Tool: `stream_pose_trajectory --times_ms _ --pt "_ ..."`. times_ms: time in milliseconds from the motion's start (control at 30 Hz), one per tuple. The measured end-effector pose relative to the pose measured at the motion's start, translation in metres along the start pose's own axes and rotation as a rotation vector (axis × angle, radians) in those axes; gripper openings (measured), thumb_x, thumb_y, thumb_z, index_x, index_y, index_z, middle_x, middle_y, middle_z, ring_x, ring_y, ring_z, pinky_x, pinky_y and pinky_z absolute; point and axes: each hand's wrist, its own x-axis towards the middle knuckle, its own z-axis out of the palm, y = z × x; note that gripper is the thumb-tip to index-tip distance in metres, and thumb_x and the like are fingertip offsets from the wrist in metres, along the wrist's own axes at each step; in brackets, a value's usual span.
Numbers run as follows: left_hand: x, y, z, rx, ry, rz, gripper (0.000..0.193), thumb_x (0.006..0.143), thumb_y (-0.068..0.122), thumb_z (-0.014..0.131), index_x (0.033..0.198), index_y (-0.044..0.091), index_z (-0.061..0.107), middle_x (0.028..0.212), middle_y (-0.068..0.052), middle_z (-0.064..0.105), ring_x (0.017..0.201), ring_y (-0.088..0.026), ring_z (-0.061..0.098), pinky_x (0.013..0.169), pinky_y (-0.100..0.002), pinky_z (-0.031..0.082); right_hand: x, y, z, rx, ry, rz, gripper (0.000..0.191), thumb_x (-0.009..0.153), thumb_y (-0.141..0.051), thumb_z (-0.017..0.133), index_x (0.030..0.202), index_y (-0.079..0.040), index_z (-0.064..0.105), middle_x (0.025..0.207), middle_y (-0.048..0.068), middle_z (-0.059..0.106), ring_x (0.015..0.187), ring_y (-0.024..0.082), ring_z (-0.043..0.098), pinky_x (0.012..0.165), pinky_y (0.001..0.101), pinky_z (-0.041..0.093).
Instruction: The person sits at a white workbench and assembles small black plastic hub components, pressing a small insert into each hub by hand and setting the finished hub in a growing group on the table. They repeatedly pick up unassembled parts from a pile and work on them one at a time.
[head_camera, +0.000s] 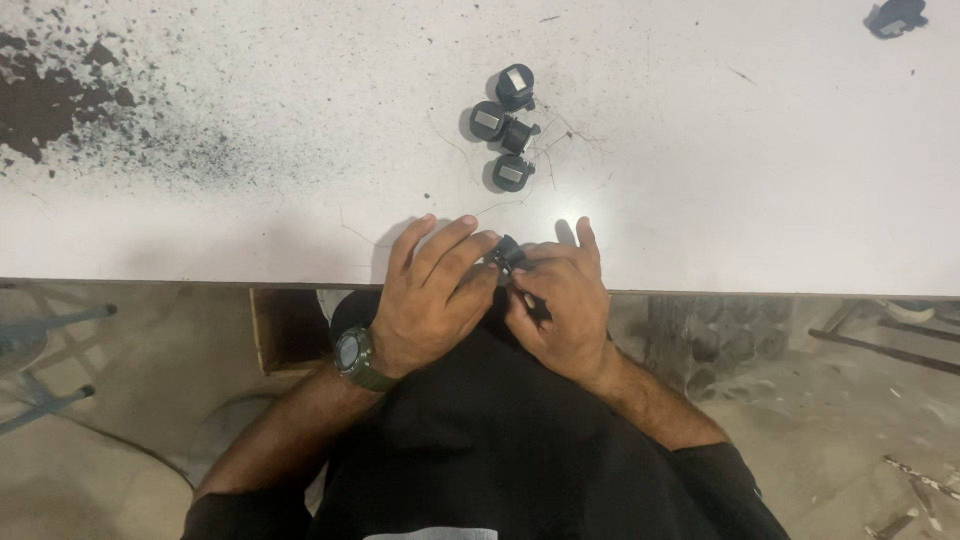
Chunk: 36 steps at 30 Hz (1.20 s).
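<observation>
Hands (500, 295) pinch part (508, 252) at table edge (760, 291).

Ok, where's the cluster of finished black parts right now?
In the head view, the cluster of black parts sits on the white table, just beyond the left hand and right hand, slightly left of centre.

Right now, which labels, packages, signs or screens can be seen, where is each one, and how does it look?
Silver labels: small pale rectangles on three round black parts grouped on the white table, beyond the hands.
Watch face: round, dark, in a green case on the left wrist.
Shirt print: pale strip at the bottom edge, cut off.
No packages or signs.
</observation>
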Motion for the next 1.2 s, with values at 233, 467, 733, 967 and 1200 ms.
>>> stream_pose_trajectory --times_ms 233,467,733,967,1200 --pt "0.005 -0.003 -0.003 -0.069 0.038 -0.120 0.014 0.094 0.014 0.080 0.106 0.011 0.073 0.134 -0.005 0.060 0.133 -0.025 0.054 0.118 -0.052 0.037 0.006 -0.004 0.005 -0.006 0.005 -0.003 0.032 0.077 0.004 0.080 0.100 -0.008 0.061 0.091 0.006 0.066 0.111 0.027 0.068 0.126 0.0648 0.026" --pt "0.010 -0.005 -0.008 -0.140 -0.011 -0.281 0.012 0.088 0.012 0.080 0.097 0.012 0.072 0.122 -0.002 0.061 0.122 -0.023 0.058 0.119 -0.054 0.032 0.003 -0.001 0.013 -0.015 0.028 0.007 0.032 0.078 0.005 0.079 0.101 -0.008 0.061 0.090 0.006 0.065 0.111 0.027 0.068 0.127 0.0641 0.022" --pt "0.008 -0.004 -0.008 -0.181 -0.042 -0.309 0.011 0.086 0.011 0.078 0.095 0.012 0.072 0.107 0.000 0.065 0.116 -0.021 0.060 0.120 -0.053 0.032 -0.007 0.003 0.015 0.003 0.008 -0.155 0.038 0.083 0.008 0.080 0.111 -0.007 0.059 0.098 0.007 0.065 0.119 0.029 0.069 0.126 0.0636 0.023" --pt "0.009 -0.004 -0.008 -0.230 -0.057 -0.309 0.013 0.087 0.010 0.077 0.099 0.010 0.072 0.109 -0.001 0.067 0.119 -0.021 0.060 0.119 -0.053 0.032 -0.003 -0.001 0.015 -0.057 0.032 -0.095 0.034 0.080 0.009 0.079 0.105 -0.007 0.063 0.094 0.007 0.067 0.107 0.026 0.070 0.127 0.0600 0.025" --pt "0.010 -0.004 -0.010 -0.243 -0.068 -0.301 0.014 0.086 0.008 0.076 0.100 0.009 0.072 0.111 -0.002 0.067 0.120 -0.022 0.060 0.118 -0.054 0.032 0.003 -0.005 0.014 -0.088 0.019 -0.061 0.031 0.082 0.009 0.079 0.103 -0.007 0.065 0.094 0.005 0.067 0.108 0.024 0.070 0.128 0.0565 0.028"
